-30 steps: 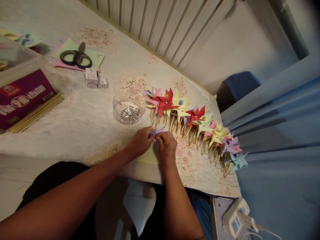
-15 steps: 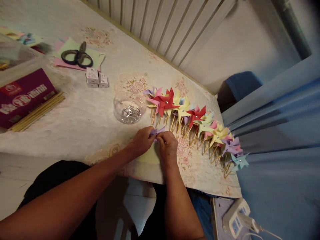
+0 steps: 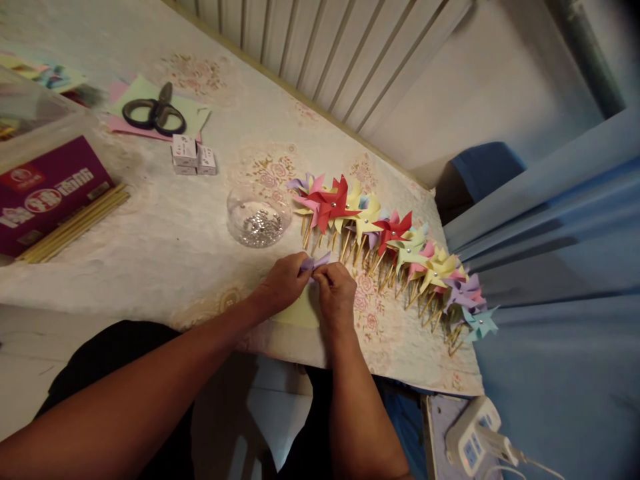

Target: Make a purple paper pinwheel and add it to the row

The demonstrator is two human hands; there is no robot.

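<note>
Plainly, the tabletop (image 3: 200, 220) is covered by a pale, flower-patterned cloth, its far edge running along a wall with a white ribbed panel (image 3: 310, 47). A blue curtain (image 3: 560, 333) hangs beyond the right edge, and a white power strip (image 3: 473, 433) sits below the near right corner. Towards the left end stand a purple box (image 3: 60, 177), with wooden sticks (image 3: 75, 225) along its near side, and two small white boxes (image 3: 184, 152) beside scissors (image 3: 161, 110) lying on coloured sheets (image 3: 133, 97). A row of paper pinwheels (image 3: 395, 230) slants from mid-table to the right edge.

Near the front edge, the person's left hand (image 3: 286, 285) grips a purple paper piece (image 3: 321, 261), which pokes out between the two hands. The right hand (image 3: 337, 293) pinches its near side, fingers curled; the fingertips' exact hold is hidden. A pale green sheet (image 3: 299, 312) lies beneath, and a clear tub (image 3: 233, 223) of silver bits (image 3: 265, 232) stands just beyond the left hand.
</note>
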